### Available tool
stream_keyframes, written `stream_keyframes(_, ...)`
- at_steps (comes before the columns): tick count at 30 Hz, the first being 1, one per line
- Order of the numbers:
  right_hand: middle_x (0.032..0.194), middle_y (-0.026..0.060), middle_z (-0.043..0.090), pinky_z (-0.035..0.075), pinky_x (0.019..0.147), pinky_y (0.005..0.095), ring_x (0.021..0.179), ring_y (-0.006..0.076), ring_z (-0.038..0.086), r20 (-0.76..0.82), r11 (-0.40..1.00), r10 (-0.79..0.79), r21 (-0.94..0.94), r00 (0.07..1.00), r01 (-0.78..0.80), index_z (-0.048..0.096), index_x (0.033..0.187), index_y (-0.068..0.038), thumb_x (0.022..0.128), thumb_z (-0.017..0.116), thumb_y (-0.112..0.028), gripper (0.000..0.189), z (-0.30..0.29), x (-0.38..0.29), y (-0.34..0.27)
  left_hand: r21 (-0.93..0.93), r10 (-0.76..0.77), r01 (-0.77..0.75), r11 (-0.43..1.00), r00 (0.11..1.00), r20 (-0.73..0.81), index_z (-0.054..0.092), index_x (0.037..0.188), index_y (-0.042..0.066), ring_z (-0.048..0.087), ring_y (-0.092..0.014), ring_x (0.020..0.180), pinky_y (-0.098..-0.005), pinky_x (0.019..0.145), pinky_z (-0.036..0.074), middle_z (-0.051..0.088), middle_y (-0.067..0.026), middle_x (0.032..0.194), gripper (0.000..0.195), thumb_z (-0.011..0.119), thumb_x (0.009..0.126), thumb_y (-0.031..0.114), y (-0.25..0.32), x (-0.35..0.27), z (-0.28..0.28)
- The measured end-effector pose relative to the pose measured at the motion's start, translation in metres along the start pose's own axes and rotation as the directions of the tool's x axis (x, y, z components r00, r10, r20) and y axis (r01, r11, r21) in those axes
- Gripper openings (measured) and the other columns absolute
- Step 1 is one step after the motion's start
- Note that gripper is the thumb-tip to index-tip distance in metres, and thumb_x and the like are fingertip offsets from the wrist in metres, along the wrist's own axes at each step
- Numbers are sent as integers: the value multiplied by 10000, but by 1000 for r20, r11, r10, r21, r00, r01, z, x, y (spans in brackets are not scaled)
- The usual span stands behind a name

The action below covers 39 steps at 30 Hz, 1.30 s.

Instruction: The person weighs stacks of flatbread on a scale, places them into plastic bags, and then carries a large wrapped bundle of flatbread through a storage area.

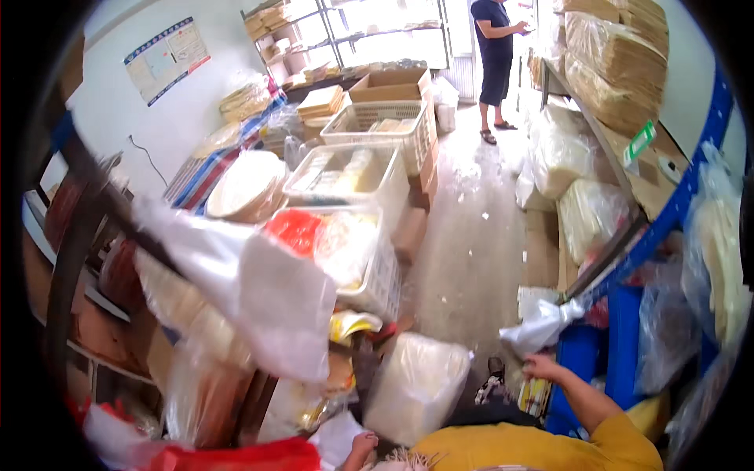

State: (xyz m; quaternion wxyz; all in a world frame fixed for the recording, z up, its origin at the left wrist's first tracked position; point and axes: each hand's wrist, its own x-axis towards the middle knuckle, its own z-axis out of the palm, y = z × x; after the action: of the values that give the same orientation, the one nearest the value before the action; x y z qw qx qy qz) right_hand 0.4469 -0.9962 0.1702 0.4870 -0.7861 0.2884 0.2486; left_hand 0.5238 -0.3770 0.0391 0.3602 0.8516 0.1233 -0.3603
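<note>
My right hand [539, 366] reaches out low on the right, at the lower edge of a white plastic bag [539, 327] with a knotted top, which hangs by the blue rack; whether the fingers grip it cannot be told. My left hand [364, 443] is at the bottom centre, its fingers curled beside a white sheet or bag [339, 437]; its grip is unclear. Between the hands a bulky clear plastic bag with pale contents [418, 385] stands close to my yellow shirt. Red material [247, 456] lies left of my left hand.
White plastic crates [386, 277] and cardboard boxes [389, 88] line the aisle's left side. A white sheet [283, 294] hangs at the near left rack. Blue rack posts [648, 238] and bagged goods [592, 215] flank the right. A person [495, 56] stands at the far end.
</note>
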Motion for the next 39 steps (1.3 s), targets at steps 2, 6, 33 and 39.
stream_keyframes(2, 804, 79, 632, 499, 652, 316, 703, 155, 601, -75, 933, -301, 182, 951, 310, 256, 1425, -77, 805, 622, -125, 721, -84, 63, -96, 227, 45, -42, 973, 999, -7, 643, 1111, 73, 651, -253, 901, -319, 838, 492, 682, -138, 944, 454, 635, 697, 260, -10, 56, 30)
stream_keyframes(6, 817, 29, 574, 493, 685, 298, 730, 123, 559, -528, 452, -661, 288, 533, 845, 131, 1461, -91, 889, 581, -152, 730, -263, 59, -337, 174, 2, 4, 985, 999, -32, 648, 1091, 61, 636, -251, 948, -324, 860, 480, 666, -136, 1019, 422, 639, 713, 249, 115, 121, 64)
stream_keyframes(33, 797, 74, 616, 510, 576, 310, 629, 193, 605, 87, 961, 223, 149, 971, -234, 572, 1021, 10, 824, 566, -7, 197, -346, 331, -195, -978, -818, -181, -104, 575, -19, 452, 1263, 108, 422, -204, 1191, -511, 905, 327, 494, -48, 1290, 634, 718, 750, 370, 341, 259, -40)
stream_keyframes(39, 815, 75, 613, 504, 566, 313, 622, 181, 593, 127, 972, 229, 18, 965, -234, 571, 1025, 12, 822, 583, 7, 204, -353, 363, -230, -852, -970, -506, -135, 244, 8, 536, 1113, 46, 588, -235, 987, -406, 826, 434, 607, -120, 1106, 437, 598, 857, 395, 342, 287, -84)
